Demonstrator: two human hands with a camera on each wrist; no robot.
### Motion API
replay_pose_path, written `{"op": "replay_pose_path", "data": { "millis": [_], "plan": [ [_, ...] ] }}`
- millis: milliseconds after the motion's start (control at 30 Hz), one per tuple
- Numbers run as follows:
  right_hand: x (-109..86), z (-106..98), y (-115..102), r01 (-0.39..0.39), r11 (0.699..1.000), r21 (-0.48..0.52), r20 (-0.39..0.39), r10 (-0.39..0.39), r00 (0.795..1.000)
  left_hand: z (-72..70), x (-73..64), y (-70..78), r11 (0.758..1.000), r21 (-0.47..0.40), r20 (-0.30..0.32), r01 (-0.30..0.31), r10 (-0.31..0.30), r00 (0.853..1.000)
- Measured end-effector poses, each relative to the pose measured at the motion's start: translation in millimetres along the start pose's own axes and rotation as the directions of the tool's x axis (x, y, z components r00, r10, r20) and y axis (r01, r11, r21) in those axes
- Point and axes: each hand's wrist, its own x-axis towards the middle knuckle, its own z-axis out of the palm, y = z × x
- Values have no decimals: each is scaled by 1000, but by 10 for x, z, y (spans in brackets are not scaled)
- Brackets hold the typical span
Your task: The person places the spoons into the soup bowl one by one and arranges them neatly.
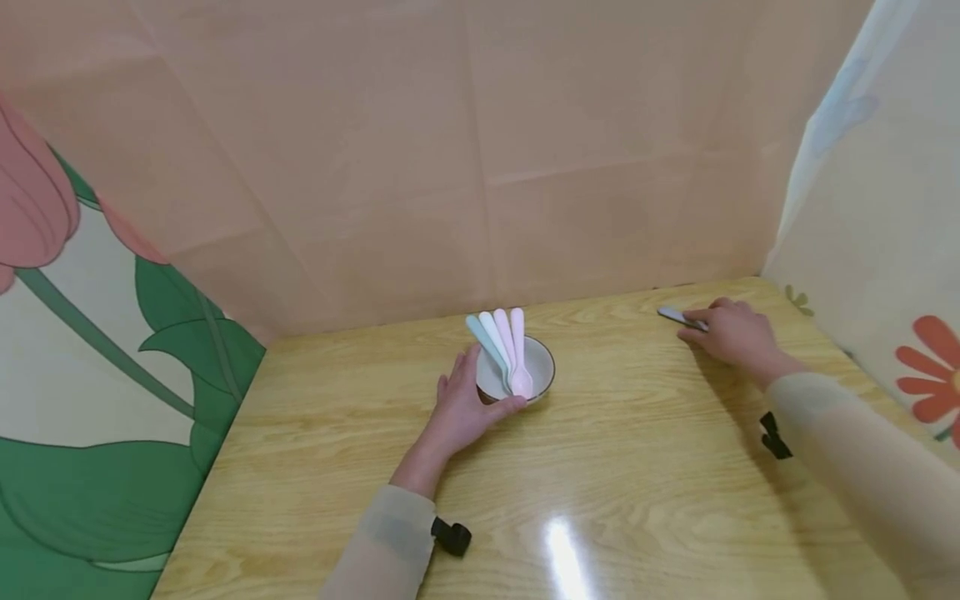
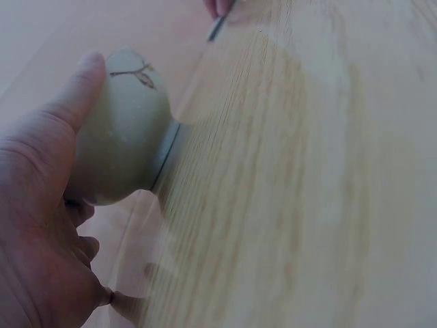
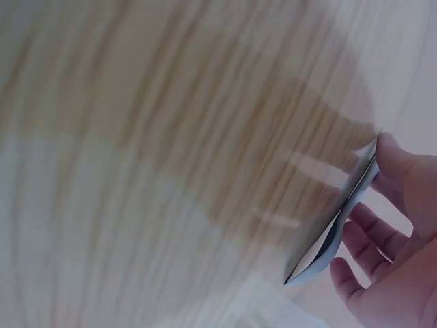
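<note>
My left hand (image 1: 459, 414) grips a small white bowl (image 1: 540, 360), its thumb along the near side and its fingers round the left. In the left wrist view the bowl (image 2: 126, 137) shows a brown twig pattern on its outside. Several plastic spoons (image 1: 519, 354) lean in it, handles up, in blue-green, white and pink. Far to the right, my right hand (image 1: 738, 335) pinches a grey-blue spoon (image 1: 678, 316) low over the table. In the right wrist view, thumb and fingertips meet the handle of this spoon (image 3: 328, 239), whose bowl end points away from the thumb.
A wood-grain table (image 1: 637, 467) lies under both hands. A plain pinkish sheet (image 1: 375, 167) hangs along its back edge. Printed flower panels stand at the left (image 1: 97, 333) and at the right (image 1: 885, 275).
</note>
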Motion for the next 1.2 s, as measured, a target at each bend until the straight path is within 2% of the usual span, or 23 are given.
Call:
{"op": "replay_pose_path", "data": {
  "millis": [200, 433, 567, 800, 1000, 1200],
  "plan": [
    [47, 32, -104, 51, 998, 40, -46, -49, 998, 14, 3, -20, 1000, 6, -7, 5, -5, 1000],
    [146, 110, -113, 54, 991, 124, -73, -45, 996, 5, -7, -7, 1000, -1, 0, 15, -15, 1000],
    [151, 77, -168, 54, 992, 115, -64, -47, 997, -13, -28, 3, 1000, -3, 6, 18, -18, 1000],
    [190, 48, -180, 69, 995, 74, -101, -61, 993, -24, 3, -4, 1000, -9, -3, 5, -5, 1000],
    [166, 60, -162, 47, 996, 70, -72, -42, 997, 5, 9, -32, 1000, -5, 6, 4, -4, 1000],
    [163, 33, -201, 32, 992, 119, -46, -26, 999, -2, 9, -15, 1000, -5, 4, 4, -4, 1000]
  ]
}}
